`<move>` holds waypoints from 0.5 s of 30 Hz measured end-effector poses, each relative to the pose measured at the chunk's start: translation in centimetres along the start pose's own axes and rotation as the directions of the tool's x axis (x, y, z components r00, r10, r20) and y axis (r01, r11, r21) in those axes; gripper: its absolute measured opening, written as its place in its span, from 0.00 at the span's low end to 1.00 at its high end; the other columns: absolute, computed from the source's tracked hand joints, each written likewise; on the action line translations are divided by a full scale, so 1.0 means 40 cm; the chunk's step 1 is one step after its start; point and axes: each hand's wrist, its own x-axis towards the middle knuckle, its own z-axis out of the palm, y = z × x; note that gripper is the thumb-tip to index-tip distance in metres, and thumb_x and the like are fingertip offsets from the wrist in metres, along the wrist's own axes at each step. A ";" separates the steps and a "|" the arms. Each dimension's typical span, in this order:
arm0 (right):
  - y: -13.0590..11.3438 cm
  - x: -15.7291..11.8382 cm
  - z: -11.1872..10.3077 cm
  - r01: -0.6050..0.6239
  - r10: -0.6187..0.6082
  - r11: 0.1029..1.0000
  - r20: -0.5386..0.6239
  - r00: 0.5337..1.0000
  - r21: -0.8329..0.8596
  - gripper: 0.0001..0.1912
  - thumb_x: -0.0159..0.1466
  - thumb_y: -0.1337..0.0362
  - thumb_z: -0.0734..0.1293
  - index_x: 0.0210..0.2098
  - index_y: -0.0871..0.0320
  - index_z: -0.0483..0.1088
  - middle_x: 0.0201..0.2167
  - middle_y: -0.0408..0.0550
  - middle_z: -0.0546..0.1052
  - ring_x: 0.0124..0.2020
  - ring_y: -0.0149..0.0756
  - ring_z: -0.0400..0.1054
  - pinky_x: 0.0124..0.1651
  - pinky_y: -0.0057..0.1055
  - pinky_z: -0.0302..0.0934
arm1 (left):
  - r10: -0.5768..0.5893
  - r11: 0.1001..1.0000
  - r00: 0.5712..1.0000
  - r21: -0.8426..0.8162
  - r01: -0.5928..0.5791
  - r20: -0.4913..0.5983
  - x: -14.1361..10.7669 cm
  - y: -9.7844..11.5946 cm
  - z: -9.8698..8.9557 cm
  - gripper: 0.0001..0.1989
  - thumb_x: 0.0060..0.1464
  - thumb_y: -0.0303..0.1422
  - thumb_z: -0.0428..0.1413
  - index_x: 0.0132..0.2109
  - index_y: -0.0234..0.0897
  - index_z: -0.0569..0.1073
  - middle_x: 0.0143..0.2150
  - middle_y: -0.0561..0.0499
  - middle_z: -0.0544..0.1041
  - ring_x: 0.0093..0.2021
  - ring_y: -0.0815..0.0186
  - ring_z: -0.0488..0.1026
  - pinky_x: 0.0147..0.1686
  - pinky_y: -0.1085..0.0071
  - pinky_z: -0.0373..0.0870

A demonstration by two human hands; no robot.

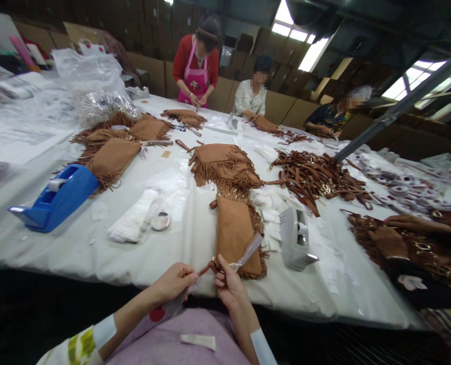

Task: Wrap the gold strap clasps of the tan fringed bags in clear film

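A brown fringed pouch (233, 228) lies flat on the white-covered table right in front of me. From its near corner a short brown wrist strap (203, 270) runs to the left. My left hand (176, 282) pinches the strap's far end, its fingers closed. At the pouch corner, my right hand (230, 285) closes around the strap near a small metal ring, thumb on top. A translucent plastic strip (250, 250) sticks up from beside the right thumb, across the pouch. Exactly how the right fingers grip is partly hidden.
A blue tape dispenser (60, 195) stands left and a grey one (297, 238) right. More fringed pouches (221, 154), white tissue packs (134, 215) and a heap of brown straps (316, 175) lie around. A neighbour's hand (390, 242) works at the right edge; several people work across the table.
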 end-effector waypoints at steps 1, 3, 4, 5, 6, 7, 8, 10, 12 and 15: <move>0.001 0.003 -0.001 0.017 -0.017 1.000 0.002 1.000 -0.020 0.17 0.44 0.64 0.78 0.25 0.62 0.67 0.23 0.48 0.75 0.12 0.17 0.49 0.11 0.15 0.38 | -0.008 1.000 1.000 0.024 0.009 -0.028 0.001 0.000 -0.002 0.20 0.49 0.49 0.48 0.24 0.36 0.63 0.16 0.55 0.66 0.17 0.71 0.63 0.19 0.76 0.56; 0.002 0.004 -0.005 0.072 -0.071 0.996 0.011 0.997 -0.053 0.18 0.44 0.63 0.78 0.26 0.62 0.68 0.24 0.48 0.76 0.12 0.16 0.49 0.10 0.16 0.37 | -0.004 0.996 0.996 0.086 0.011 -0.087 0.007 0.005 -0.002 0.19 0.49 0.46 0.48 0.25 0.35 0.65 0.18 0.54 0.68 0.19 0.70 0.64 0.20 0.76 0.56; 0.003 0.002 -0.008 0.102 -0.102 0.993 0.014 0.995 -0.066 0.18 0.44 0.63 0.78 0.26 0.62 0.68 0.24 0.48 0.76 0.12 0.17 0.49 0.11 0.16 0.38 | 0.014 0.992 0.993 0.130 0.001 -0.114 0.012 0.010 0.000 0.18 0.50 0.45 0.48 0.24 0.34 0.66 0.18 0.54 0.68 0.20 0.70 0.64 0.22 0.75 0.56; 0.004 -0.001 -0.010 0.128 -0.127 0.989 0.015 0.992 -0.077 0.18 0.44 0.62 0.78 0.26 0.61 0.67 0.25 0.47 0.76 0.13 0.17 0.50 0.11 0.17 0.38 | 0.042 0.983 0.990 0.184 -0.016 -0.136 0.016 0.015 0.002 0.17 0.50 0.43 0.48 0.24 0.34 0.67 0.19 0.54 0.68 0.21 0.70 0.64 0.23 0.75 0.56; 0.005 -0.004 -0.012 0.149 -0.149 0.986 0.013 0.989 -0.080 0.18 0.44 0.62 0.78 0.26 0.61 0.66 0.24 0.46 0.75 0.13 0.17 0.50 0.11 0.17 0.38 | 0.071 0.970 0.986 0.242 -0.032 -0.153 0.021 0.020 0.006 0.17 0.50 0.42 0.48 0.23 0.34 0.68 0.19 0.54 0.68 0.22 0.70 0.64 0.24 0.75 0.55; 0.007 -0.006 -0.014 0.166 -0.166 0.983 0.010 0.986 -0.075 0.18 0.44 0.62 0.78 0.25 0.60 0.65 0.24 0.44 0.75 0.13 0.17 0.50 0.11 0.17 0.39 | 0.097 0.955 0.982 0.293 -0.045 -0.164 0.025 0.024 0.009 0.17 0.50 0.41 0.48 0.23 0.34 0.68 0.19 0.54 0.68 0.22 0.70 0.63 0.24 0.75 0.54; 0.008 -0.008 -0.016 0.180 -0.179 0.982 0.007 0.984 -0.063 0.19 0.44 0.63 0.78 0.24 0.60 0.64 0.22 0.42 0.74 0.13 0.17 0.49 0.12 0.17 0.39 | 0.118 0.940 0.978 0.337 -0.054 -0.173 0.030 0.029 0.013 0.17 0.51 0.40 0.48 0.22 0.34 0.68 0.19 0.54 0.67 0.23 0.71 0.62 0.24 0.75 0.52; 0.011 -0.008 -0.020 0.199 -0.199 0.979 0.003 0.980 -0.034 0.21 0.43 0.63 0.78 0.23 0.59 0.61 0.20 0.38 0.70 0.12 0.16 0.49 0.12 0.17 0.39 | 0.151 0.917 0.971 0.393 -0.068 -0.185 0.038 0.035 0.018 0.17 0.51 0.40 0.48 0.21 0.33 0.68 0.18 0.55 0.65 0.22 0.71 0.60 0.24 0.74 0.50; 0.014 -0.005 -0.024 0.208 -0.208 0.978 0.002 0.978 -0.019 0.22 0.42 0.64 0.79 0.22 0.59 0.60 0.18 0.35 0.67 0.12 0.16 0.49 0.12 0.17 0.39 | 0.165 0.914 0.968 0.398 -0.078 -0.189 0.047 0.039 0.022 0.17 0.51 0.40 0.48 0.22 0.33 0.69 0.18 0.55 0.65 0.22 0.71 0.60 0.24 0.74 0.50; 0.016 0.001 -0.030 0.200 -0.200 0.979 0.023 0.980 -0.036 0.21 0.42 0.64 0.78 0.23 0.60 0.61 0.17 0.35 0.66 0.12 0.16 0.48 0.12 0.17 0.39 | 0.177 0.926 0.965 0.365 -0.096 -0.194 0.063 0.043 0.022 0.17 0.51 0.40 0.48 0.24 0.32 0.72 0.20 0.54 0.68 0.23 0.71 0.62 0.25 0.74 0.52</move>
